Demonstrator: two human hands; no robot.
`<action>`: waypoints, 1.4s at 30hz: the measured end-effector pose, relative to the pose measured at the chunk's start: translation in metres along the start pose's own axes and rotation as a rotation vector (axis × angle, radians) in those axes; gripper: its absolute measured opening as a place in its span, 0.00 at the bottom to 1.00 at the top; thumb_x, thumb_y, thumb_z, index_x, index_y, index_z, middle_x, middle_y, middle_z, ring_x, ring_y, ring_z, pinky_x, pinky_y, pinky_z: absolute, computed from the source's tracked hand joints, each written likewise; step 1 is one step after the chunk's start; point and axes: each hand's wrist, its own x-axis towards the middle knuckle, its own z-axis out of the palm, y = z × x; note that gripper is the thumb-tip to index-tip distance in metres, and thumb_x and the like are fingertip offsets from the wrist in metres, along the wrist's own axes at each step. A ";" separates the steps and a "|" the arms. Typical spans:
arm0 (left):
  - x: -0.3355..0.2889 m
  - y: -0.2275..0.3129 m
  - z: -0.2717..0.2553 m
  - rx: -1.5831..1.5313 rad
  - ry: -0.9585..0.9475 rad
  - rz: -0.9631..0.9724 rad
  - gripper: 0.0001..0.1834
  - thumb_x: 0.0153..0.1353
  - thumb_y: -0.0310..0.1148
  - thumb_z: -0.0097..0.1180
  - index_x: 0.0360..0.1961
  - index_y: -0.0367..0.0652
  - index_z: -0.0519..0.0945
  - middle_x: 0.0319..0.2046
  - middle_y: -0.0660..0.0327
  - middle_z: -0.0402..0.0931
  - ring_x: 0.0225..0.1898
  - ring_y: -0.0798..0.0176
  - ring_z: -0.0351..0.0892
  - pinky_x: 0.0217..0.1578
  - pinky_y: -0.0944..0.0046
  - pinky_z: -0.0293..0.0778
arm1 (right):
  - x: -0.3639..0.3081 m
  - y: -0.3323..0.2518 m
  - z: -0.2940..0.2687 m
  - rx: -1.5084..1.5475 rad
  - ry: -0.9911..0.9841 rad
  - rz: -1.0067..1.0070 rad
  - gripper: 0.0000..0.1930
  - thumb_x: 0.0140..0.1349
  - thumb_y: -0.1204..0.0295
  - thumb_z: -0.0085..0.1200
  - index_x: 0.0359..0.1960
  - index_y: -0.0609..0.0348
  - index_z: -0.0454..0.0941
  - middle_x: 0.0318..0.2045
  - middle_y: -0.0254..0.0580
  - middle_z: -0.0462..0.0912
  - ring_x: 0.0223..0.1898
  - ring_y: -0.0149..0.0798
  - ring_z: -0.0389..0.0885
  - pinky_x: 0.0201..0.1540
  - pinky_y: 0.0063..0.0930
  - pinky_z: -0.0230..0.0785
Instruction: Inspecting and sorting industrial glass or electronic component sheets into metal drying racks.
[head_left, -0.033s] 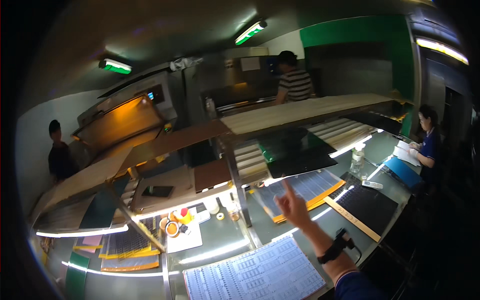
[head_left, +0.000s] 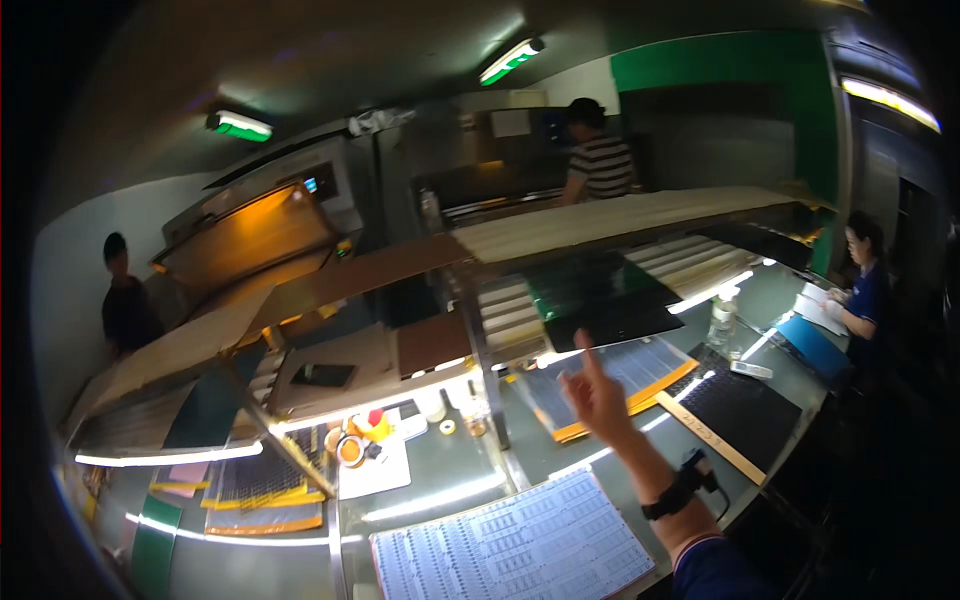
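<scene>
My right hand [head_left: 601, 400] is raised over the bench, its index finger stretched up and the other fingers partly curled, with nothing in it. A dark strap with a small device [head_left: 678, 487] sits round that wrist. Beyond the fingertip a glossy dark green panel [head_left: 600, 305] lies on the ribbed shelf. Behind the hand is a bluish sheet with orange edging [head_left: 640, 372]. Nearer me lies a large sheet printed with rows of small drawings [head_left: 510, 545], untouched. My left hand is out of view.
A black sheet [head_left: 745, 400] with a wooden strip [head_left: 710, 438] lies right, near a clear bottle [head_left: 722, 318] and a white remote-like object [head_left: 751, 370]. Shelf posts [head_left: 484, 350] rise from the bench. A seated person [head_left: 868, 285] handles papers at right; two others stand behind.
My right hand has risen slightly, its index fingertip now overlapping the dark green panel's near edge. The whole view has shifted a little.
</scene>
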 end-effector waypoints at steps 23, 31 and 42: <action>-0.003 -0.004 -0.009 -0.253 0.283 0.057 0.35 0.59 0.49 0.40 0.60 0.35 0.56 0.63 0.50 0.48 0.65 0.54 0.45 0.63 0.54 0.38 | -0.218 0.133 0.074 -0.133 -0.583 0.242 0.21 0.57 0.72 0.49 0.53 0.68 0.66 0.42 0.50 0.73 0.42 0.42 0.71 0.46 0.32 0.63; 0.020 0.010 -0.020 -0.346 0.335 0.006 0.30 0.53 0.44 0.49 0.52 0.34 0.65 0.56 0.47 0.58 0.59 0.50 0.55 0.60 0.50 0.46 | -0.298 0.135 0.030 -0.583 -0.771 0.302 0.26 0.62 0.62 0.38 0.59 0.64 0.57 0.62 0.54 0.51 0.64 0.51 0.47 0.64 0.46 0.35; 0.164 0.038 -0.017 -0.344 0.449 0.108 0.32 0.58 0.45 0.44 0.58 0.33 0.58 0.61 0.49 0.53 0.63 0.54 0.49 0.62 0.53 0.42 | -0.299 0.133 0.039 -0.713 -0.756 0.178 0.25 0.63 0.63 0.34 0.60 0.62 0.56 0.63 0.53 0.52 0.65 0.50 0.47 0.64 0.47 0.35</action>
